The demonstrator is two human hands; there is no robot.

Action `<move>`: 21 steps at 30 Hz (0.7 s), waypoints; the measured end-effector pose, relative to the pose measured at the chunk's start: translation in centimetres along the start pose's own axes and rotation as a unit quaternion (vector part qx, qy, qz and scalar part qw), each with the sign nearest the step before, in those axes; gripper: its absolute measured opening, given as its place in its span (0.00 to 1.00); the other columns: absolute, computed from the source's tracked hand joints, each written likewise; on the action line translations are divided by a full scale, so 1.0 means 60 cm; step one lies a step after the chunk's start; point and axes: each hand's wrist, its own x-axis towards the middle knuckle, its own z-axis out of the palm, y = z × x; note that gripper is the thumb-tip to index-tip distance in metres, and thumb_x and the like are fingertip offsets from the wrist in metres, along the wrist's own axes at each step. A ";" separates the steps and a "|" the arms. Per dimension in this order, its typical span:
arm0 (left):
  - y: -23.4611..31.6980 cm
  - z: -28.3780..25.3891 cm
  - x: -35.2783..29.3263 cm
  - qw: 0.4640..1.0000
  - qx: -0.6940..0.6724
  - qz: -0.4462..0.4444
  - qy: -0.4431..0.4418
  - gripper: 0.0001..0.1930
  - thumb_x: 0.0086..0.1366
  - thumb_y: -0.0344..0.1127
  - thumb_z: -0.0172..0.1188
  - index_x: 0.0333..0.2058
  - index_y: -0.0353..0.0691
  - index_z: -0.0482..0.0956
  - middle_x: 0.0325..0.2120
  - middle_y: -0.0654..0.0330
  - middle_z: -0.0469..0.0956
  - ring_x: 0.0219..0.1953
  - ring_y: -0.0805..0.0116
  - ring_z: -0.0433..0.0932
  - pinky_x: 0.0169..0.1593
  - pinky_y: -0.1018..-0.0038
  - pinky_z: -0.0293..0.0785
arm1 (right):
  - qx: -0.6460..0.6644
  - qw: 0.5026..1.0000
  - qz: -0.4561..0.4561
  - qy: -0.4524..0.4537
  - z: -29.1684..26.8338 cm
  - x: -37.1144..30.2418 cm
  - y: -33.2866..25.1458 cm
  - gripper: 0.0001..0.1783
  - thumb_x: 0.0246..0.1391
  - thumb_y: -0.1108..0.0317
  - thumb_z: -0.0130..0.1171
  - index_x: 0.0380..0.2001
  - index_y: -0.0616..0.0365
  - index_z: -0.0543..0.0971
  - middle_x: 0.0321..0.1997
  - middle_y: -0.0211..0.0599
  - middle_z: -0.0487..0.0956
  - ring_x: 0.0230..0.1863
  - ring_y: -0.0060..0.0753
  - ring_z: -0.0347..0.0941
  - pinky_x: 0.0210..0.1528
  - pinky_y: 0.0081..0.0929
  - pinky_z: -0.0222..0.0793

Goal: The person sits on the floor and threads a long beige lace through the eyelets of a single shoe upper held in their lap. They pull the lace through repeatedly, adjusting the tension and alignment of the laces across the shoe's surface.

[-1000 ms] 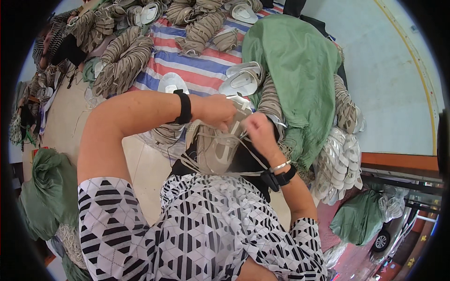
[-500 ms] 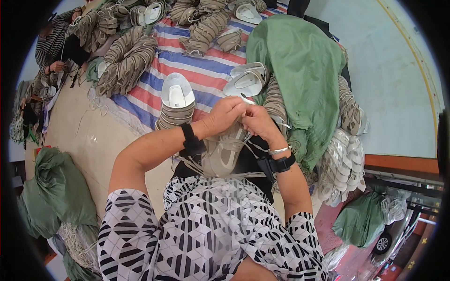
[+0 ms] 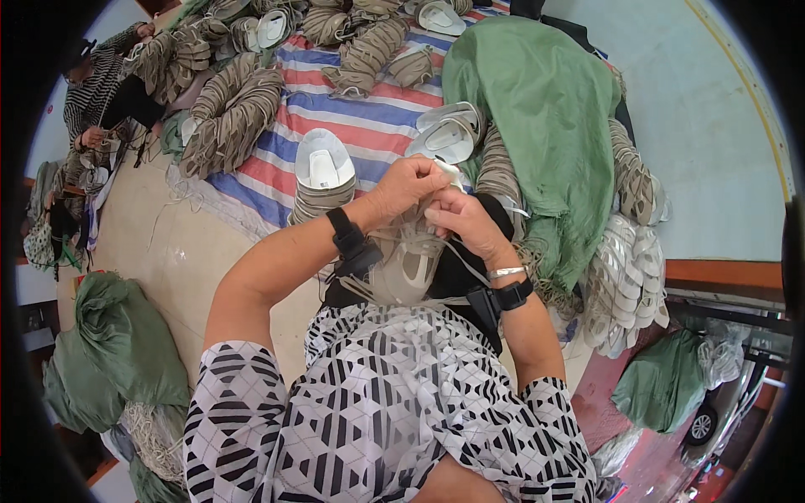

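Shoe upper (image 3: pixel 406 272), beige, lies on the lap with lace (image 3: pixel 470 259) trailing. Left hand (image 3: pixel 408 191) and right hand (image 3: pixel 465 220) bend their fingers at its far end; how closed, or on what, I cannot tell. Lacing seems in hand; next probably calls for drawing lace through.

A beige sneaker upper (image 3: pixel 405 275) with paler overlays lies on the person's dark-clothed lap (image 3: pixel 453 277), rounded toe toward the body, loose beige laces (image 3: pixel 409 237) trailing to both sides.

shoe workshop, stacked beige uppers (image 3: pixel 233 117), striped tarp (image 3: pixel 348 119), green sacks (image 3: pixel 537 109)
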 end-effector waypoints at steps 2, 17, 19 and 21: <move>-0.002 0.000 0.003 1.000 -0.027 0.000 0.004 0.13 0.64 0.43 0.57 0.32 0.38 0.78 0.29 0.67 0.72 0.33 0.80 0.69 0.40 0.80 0.66 | 0.051 0.997 0.029 0.052 0.019 -0.008 -0.014 0.12 0.58 0.61 0.55 0.31 0.60 0.77 0.18 0.22 0.70 0.15 0.13 0.60 0.17 0.12 0.55; 0.036 -0.005 -0.032 0.989 -0.077 0.119 -0.031 0.10 0.66 0.37 0.50 0.34 0.37 0.76 0.27 0.62 0.76 0.28 0.72 0.75 0.37 0.75 0.71 | 0.113 0.953 -0.249 0.128 -0.030 -0.104 -0.100 0.10 0.59 0.67 0.52 0.25 0.60 0.72 0.18 0.24 0.68 0.16 0.12 0.57 0.16 0.12 0.50; 0.023 -0.085 -0.012 0.954 -0.254 0.071 0.144 0.09 0.68 0.38 0.49 0.36 0.40 0.74 0.21 0.68 0.68 0.22 0.78 0.67 0.28 0.80 0.65 | 0.174 0.934 -0.228 0.213 -0.149 -0.163 -0.075 0.08 0.57 0.68 0.53 0.24 0.55 0.69 0.19 0.22 0.65 0.16 0.12 0.55 0.16 0.13 0.49; 0.021 -0.213 -0.013 0.889 -0.362 0.023 0.280 0.07 0.69 0.37 0.48 0.36 0.43 0.72 0.14 0.74 0.56 0.14 0.83 0.51 0.17 0.82 0.48 | 0.346 0.868 -0.194 0.297 -0.291 -0.243 -0.059 0.12 0.60 0.67 0.49 0.21 0.48 0.64 0.16 0.18 0.58 0.15 0.13 0.52 0.15 0.13 0.46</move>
